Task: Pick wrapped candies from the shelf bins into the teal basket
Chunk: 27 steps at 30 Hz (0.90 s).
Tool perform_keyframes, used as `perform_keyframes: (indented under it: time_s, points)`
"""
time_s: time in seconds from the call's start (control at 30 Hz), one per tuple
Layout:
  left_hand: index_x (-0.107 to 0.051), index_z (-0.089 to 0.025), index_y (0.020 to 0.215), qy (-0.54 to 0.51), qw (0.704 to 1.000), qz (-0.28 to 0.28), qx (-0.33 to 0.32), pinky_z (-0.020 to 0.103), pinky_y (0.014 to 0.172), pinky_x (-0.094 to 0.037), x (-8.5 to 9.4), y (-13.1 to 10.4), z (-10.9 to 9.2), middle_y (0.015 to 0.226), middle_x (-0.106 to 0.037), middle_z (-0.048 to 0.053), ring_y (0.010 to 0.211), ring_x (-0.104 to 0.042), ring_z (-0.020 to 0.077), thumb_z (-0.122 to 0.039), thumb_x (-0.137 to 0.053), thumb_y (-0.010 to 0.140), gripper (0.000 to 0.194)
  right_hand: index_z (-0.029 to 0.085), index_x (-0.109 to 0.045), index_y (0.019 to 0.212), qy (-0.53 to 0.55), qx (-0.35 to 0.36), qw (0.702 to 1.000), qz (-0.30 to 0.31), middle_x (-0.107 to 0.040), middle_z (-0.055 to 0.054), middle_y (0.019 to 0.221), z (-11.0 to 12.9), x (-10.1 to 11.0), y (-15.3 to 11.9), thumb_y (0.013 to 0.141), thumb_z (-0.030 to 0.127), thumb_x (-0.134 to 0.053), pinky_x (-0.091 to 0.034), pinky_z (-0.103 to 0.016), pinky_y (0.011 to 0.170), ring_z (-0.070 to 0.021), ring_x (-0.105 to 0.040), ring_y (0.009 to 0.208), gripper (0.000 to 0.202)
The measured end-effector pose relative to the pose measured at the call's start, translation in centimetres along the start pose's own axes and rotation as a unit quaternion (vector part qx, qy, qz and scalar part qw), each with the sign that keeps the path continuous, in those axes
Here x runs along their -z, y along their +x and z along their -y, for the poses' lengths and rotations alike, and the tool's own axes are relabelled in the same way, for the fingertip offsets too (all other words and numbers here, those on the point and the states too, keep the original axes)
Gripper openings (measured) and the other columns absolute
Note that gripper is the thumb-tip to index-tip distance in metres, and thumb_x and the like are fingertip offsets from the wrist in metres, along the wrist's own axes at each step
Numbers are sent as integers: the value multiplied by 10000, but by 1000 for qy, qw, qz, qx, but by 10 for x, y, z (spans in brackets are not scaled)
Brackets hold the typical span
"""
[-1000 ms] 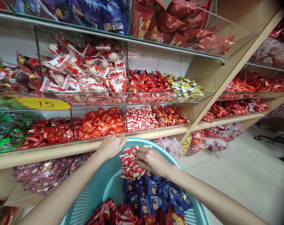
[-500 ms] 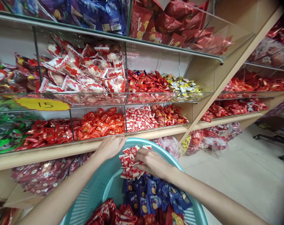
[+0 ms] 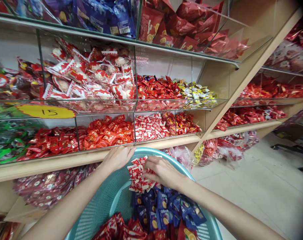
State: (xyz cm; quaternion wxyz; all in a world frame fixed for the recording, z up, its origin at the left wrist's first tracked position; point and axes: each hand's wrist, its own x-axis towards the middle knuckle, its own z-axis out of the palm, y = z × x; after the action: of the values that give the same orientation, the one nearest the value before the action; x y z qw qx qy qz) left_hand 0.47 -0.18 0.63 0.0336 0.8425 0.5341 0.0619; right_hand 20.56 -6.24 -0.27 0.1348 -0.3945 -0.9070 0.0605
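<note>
A teal plastic basket with mesh walls stands against the lower shelf. My left hand is closed over its far rim, by the shelf edge. Inside the basket, my right hand reaches into a small heap of red-and-white wrapped candies, fingers curled around some of them; the fingertips are partly hidden. Below that heap lie blue packets with orange pictures. Red packets fill the part of the basket nearest me.
Glass-fronted shelves hold orange-red candies, red-and-white candies and larger white-and-red packs. A yellow tag reads 15. Plastic bags sit under the shelf at right, by the tiled floor and a chair's wheeled base.
Almost nothing differs. My right hand has shifted very slightly over the red-and-white candies, and the view has moved a touch. My left hand keeps its place on the rim.
</note>
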Motion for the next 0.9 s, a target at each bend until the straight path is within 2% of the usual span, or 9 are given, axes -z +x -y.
perform_keyframes:
  time_s: [0.1, 0.23, 0.3, 0.4, 0.6, 0.77, 0.9]
  points:
    - [-628, -167, 857, 9, 1000, 8, 5, 335, 748, -422, 1, 0, -1, 883, -668, 108, 857, -620, 250, -490, -157, 897, 573, 166, -567, 914, 14, -19, 998, -55, -555, -53, 881, -16, 15, 12, 868, 367, -435, -398, -251, 705, -147, -526, 810, 245]
    - [-619, -167, 853, 21, 1000, -4, -11, 334, 751, -420, 0, 1, 1, 904, -667, 112, 855, -620, 245, -482, -147, 902, 570, 153, -588, 904, 7, -70, 992, -108, -563, -60, 899, -56, 32, 43, 867, 220, -438, -398, -242, 697, -134, -525, 785, 169]
    - [-616, -167, 854, 28, 999, -9, -19, 339, 750, -420, -1, 0, 1, 909, -666, 115, 856, -621, 248, -473, -138, 906, 570, 154, -603, 930, -8, -89, 990, -109, -569, -69, 934, -76, 34, 62, 843, 170, -460, -393, -248, 726, -146, -531, 826, 169]
    - [-615, -168, 845, 38, 999, -10, -21, 345, 728, -426, -1, 0, 2, 884, -669, 113, 836, -626, 258, -469, -128, 907, 575, 158, -612, 970, -34, -87, 993, -77, -577, -78, 982, -94, 31, 86, 817, 120, -467, -383, -249, 758, -157, -536, 882, 214]
    - [-621, -169, 875, 32, 999, -9, -18, 339, 763, -419, 0, 0, 1, 924, -670, 113, 877, -619, 256, -467, -148, 907, 560, 168, -613, 978, -85, -47, 995, -20, -583, -83, 1020, -96, 19, 112, 819, 147, -465, -384, -235, 732, -164, -550, 892, 218]
    - [-627, -172, 863, 15, 1000, -4, -10, 349, 756, -421, 1, 0, 1, 931, -667, 118, 871, -616, 264, -477, -155, 902, 563, 162, -623, 920, -130, -21, 991, 2, -594, -92, 974, -96, 16, 117, 834, 138, -436, -383, -239, 744, -169, -542, 922, 207]
    - [-630, -169, 878, 3, 1000, 6, 1, 342, 778, -413, 1, 0, 0, 952, -663, 119, 889, -611, 253, -475, -173, 902, 551, 168, -622, 912, -151, -37, 988, 16, -583, -96, 1002, -97, 18, 116, 847, 148, -426, -387, -245, 760, -167, -537, 942, 208]
